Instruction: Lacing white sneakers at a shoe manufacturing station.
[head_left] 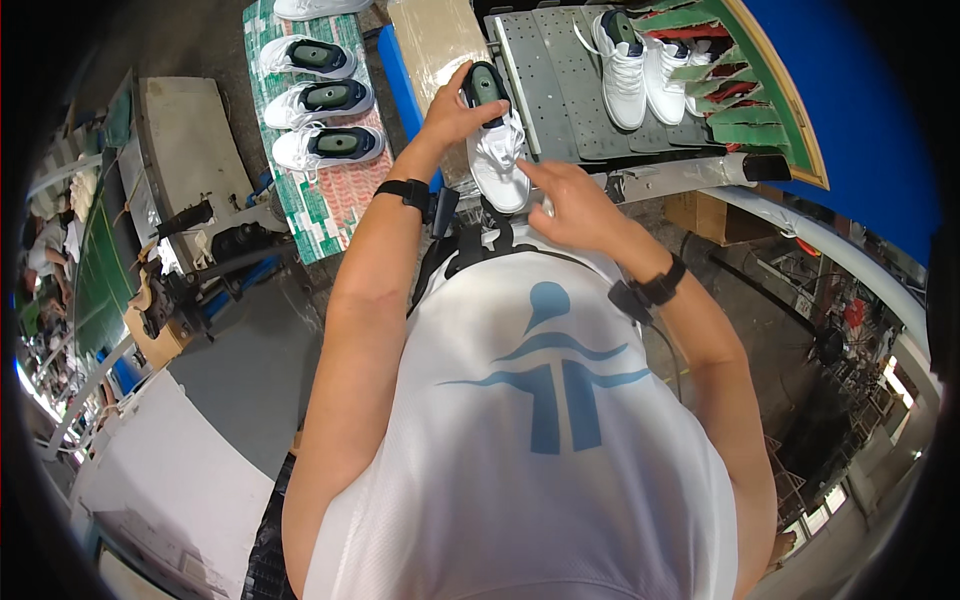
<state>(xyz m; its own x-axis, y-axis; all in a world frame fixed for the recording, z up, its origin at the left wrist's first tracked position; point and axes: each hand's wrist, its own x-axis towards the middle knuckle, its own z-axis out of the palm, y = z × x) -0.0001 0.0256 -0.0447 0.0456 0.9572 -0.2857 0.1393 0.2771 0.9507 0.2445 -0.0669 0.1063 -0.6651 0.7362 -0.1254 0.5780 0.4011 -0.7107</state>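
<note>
White lace-up sneaker with a dark collar and green insole (495, 165) sits before us on the brown tape-covered board (432, 32), toe toward our body, which seems to bring its laces within easy reach. Our left hand (455, 112) is closed around the collar, thumb across the opening and fingers along the outer side, probably to keep it steady. Our right hand (580, 208) is loosely open, index finger against the side by the laces, thumb apart; we cannot tell whether it touches a lace. To the left, similar white sneakers (320, 104) lie in a row on a green-and-red patterned board (350, 205), likely spaced for easy grasping. Rightward, more white sneakers (624, 88) stand on a grey perforated plate (555, 80), beside ragged green fabric flaps (745, 125).
</note>
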